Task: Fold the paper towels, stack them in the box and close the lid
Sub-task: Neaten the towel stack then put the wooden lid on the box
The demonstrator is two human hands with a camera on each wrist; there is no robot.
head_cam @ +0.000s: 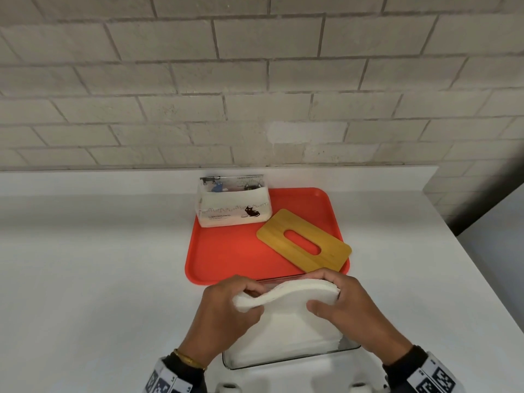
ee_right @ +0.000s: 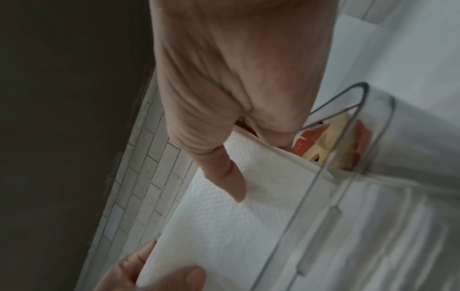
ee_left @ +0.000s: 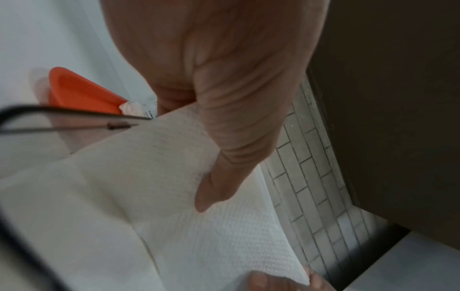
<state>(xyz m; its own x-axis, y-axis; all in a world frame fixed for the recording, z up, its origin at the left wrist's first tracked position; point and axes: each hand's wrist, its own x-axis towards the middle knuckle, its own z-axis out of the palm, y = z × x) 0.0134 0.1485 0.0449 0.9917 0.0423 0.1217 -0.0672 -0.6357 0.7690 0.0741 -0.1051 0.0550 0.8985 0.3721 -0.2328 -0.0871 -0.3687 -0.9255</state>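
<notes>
Both hands pinch one bent stack of paper towels (head_cam: pixel 286 296) over the clear box (head_cam: pixel 289 360) at the near edge of the surface (head_cam: pixel 85 265). The left hand (head_cam: pixel 226 310) holds its left end, the right hand (head_cam: pixel 346 307) its right end. Behind, the wooden lid (head_cam: pixel 303 241) lies on the red tray (head_cam: pixel 232 251), with bare surface on both sides. Only the wrist views show the towels' bumpy pattern.

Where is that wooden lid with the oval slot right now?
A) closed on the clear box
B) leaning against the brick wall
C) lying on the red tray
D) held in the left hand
C: the wooden lid lies flat on the red tray, beside the paper towel pack, while both hands hold the towels over the clear box.
</notes>
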